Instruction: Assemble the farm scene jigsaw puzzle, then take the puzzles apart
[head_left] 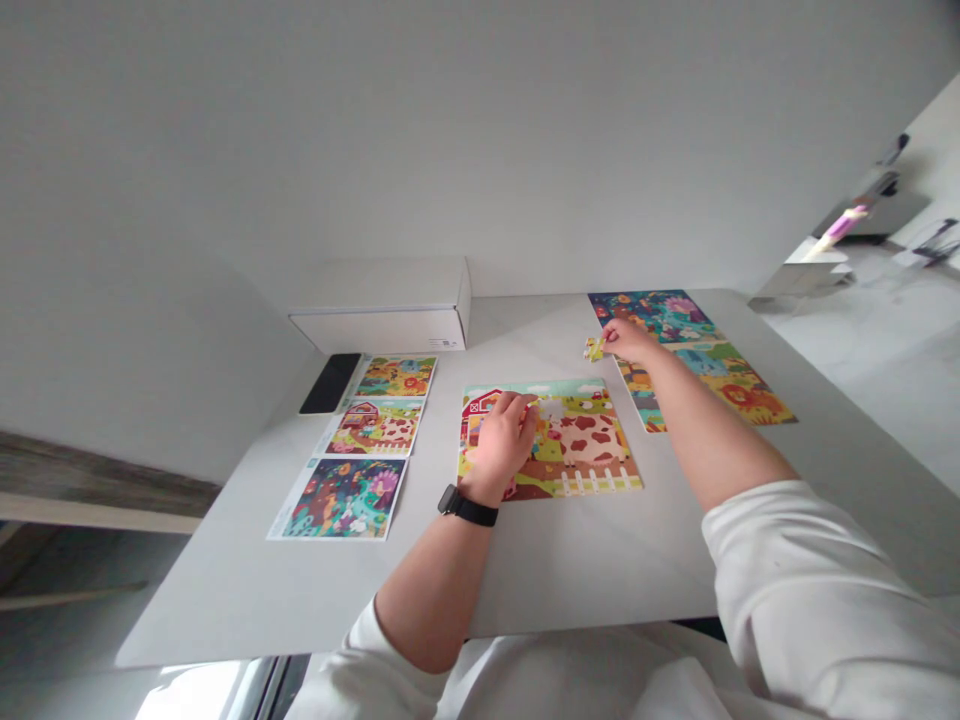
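A farm jigsaw puzzle (592,437) with a spotted cow, a red barn and a white fence lies in front of me. My left hand (506,445), a black watch on its wrist, rests over the puzzle's left half. Its fingers are bent and close together; whatever is under the fingertips is hidden. Farther off to the right, my right hand (626,340) is closed in a pinch at a small yellow-green puzzle piece (594,348), beside the far edge of the other puzzles. My hand covers part of the barn side of the picture.
On the right lie a dark night-scene puzzle (660,312) and a lion puzzle (750,392). At left, a printed sheet (352,498) shows three pictures, next to a black phone (330,383). A white box (382,328) stands against the wall.
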